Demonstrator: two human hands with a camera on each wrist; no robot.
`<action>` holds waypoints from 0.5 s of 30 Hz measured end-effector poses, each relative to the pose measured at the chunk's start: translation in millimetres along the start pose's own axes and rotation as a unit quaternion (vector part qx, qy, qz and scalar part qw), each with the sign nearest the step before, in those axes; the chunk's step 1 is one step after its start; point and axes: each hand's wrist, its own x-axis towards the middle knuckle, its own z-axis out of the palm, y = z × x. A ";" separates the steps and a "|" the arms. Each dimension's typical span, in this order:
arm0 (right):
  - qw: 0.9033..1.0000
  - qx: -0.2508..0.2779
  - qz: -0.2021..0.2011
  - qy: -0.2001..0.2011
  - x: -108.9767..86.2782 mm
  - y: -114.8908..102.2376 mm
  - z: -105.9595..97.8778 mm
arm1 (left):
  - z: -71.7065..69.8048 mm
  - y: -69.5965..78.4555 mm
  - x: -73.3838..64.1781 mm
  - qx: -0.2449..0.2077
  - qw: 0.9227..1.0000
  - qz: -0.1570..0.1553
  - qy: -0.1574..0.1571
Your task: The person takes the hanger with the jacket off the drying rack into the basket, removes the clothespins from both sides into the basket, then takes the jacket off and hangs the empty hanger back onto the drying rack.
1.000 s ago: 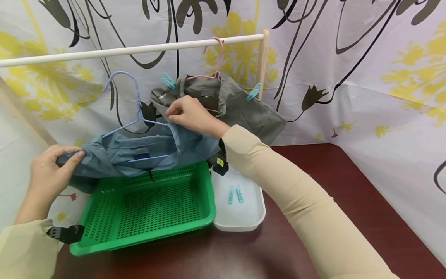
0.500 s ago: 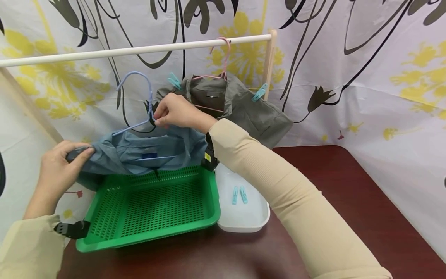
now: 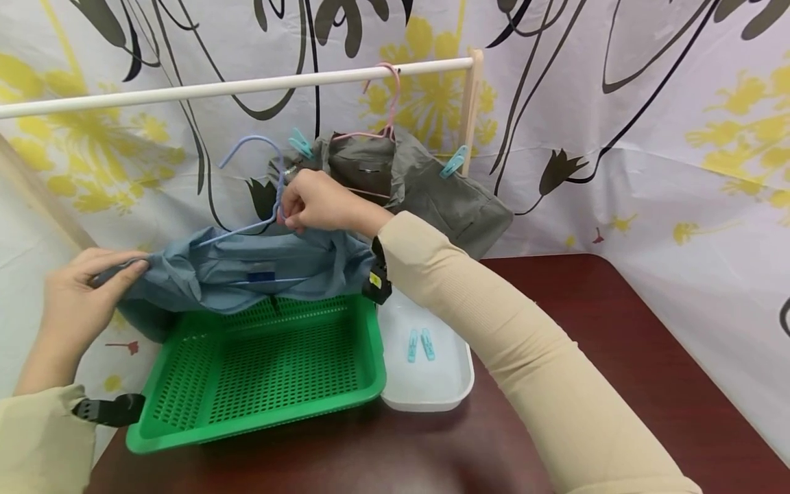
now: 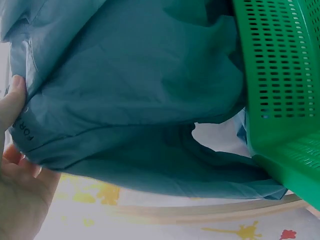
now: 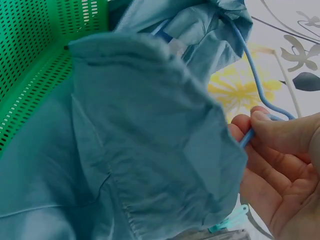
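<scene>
A blue garment (image 3: 278, 257) hangs on a light blue hanger (image 3: 252, 139) above a green basket (image 3: 148, 420). At the garment's left end, my left hand (image 3: 83, 295) pinches the cloth between thumb and fingers; in the left wrist view that cloth (image 4: 140, 65) drapes down beside the basket. My right hand (image 3: 321, 202) holds the hanger near the base of its hook. The right wrist view has thumb and forefinger pinching the blue wire (image 5: 248, 136), with the garment (image 5: 150, 135) hanging next to the hand. The hook stands below the rail, apart from it.
A white rail (image 3: 222, 89) on wooden posts crosses the back. From it hangs a grey garment (image 3: 444, 199) on a pink hanger (image 3: 395, 96), with turquoise clothespins (image 3: 453, 162) clipped on. Two more clothespins (image 3: 427, 344) lie in a white tray (image 3: 457, 391) on the dark red table (image 3: 555, 295).
My right hand has moved left from the garment's collar to the hanger and now grips it near the hook. The hook has shifted right. My left hand keeps its hold on the cloth.
</scene>
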 end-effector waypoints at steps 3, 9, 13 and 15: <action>1.000 0.006 -0.006 0.002 -5.6 2.9 -0.7 | -4.5 -4.0 -1.9 -0.008 1.000 -0.016 0.007; 1.000 0.022 -0.008 0.002 -17.0 7.3 2.4 | -10.4 -13.6 -8.0 -0.036 0.999 -0.040 0.005; 0.999 0.025 -0.022 0.002 -25.5 10.8 8.3 | -13.5 -19.8 -16.2 -0.054 0.992 -0.111 -0.001; 0.999 0.030 -0.021 0.002 -30.3 12.6 11.9 | -13.9 -23.5 -20.3 -0.066 0.988 -0.143 -0.002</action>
